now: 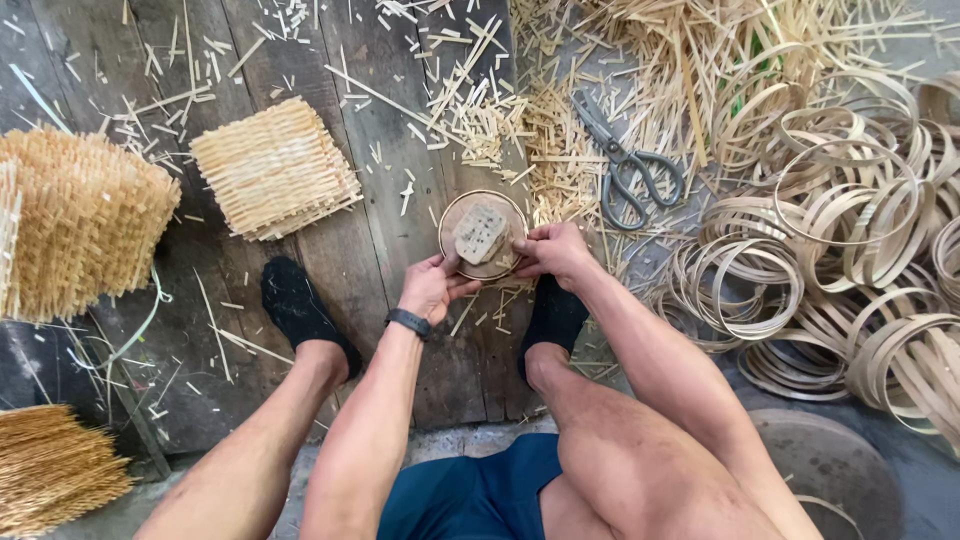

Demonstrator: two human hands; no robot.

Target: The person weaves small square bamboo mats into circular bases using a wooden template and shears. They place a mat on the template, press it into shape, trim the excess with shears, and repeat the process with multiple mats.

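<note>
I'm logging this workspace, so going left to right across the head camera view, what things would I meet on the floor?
Large woven bamboo block → square woven mat → round bamboo hoop with a block inside → scissors → pile of bamboo rings.

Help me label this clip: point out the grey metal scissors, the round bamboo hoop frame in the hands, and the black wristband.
grey metal scissors [622,158], head view, at the pivot.
round bamboo hoop frame [449,213], head view, left rim.
black wristband [408,322], head view, band's top face.
</note>
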